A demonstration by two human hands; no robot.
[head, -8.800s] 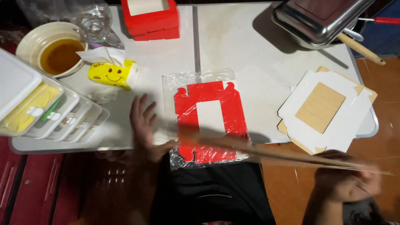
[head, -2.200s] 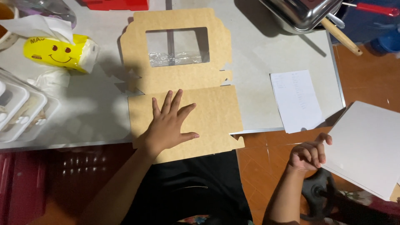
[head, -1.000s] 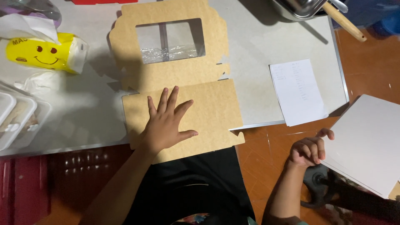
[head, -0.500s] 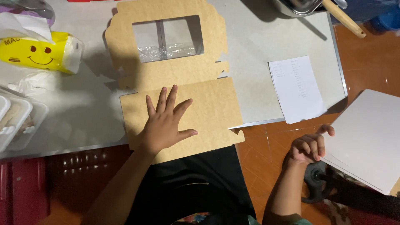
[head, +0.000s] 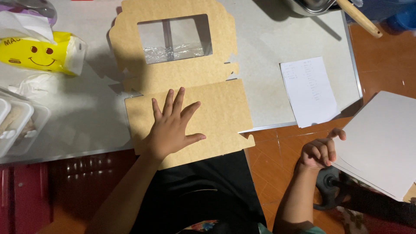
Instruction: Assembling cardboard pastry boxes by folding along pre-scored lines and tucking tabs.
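Bare tabletop [head: 268, 78] between cardboard [head: 216, 117] and paper [head: 308, 90]

The top edge is cutting off the flat brown cardboard box blank [head: 186, 82] with its clear plastic window, and also the round metal pan [head: 310, 5] and the far end of its wooden handle [head: 359, 18]; the left edge is trimming the yellow tissue pack [head: 41, 53] and the clear plastic food trays [head: 15, 125]; the right edge is clipping the stack of white cardboard sheets [head: 383, 141]; the marks on the small white paper sheet [head: 310, 91] are staying too faint to read; the black object [head: 329, 193] under the right hand [head: 320, 152] is lying too dark to identify.
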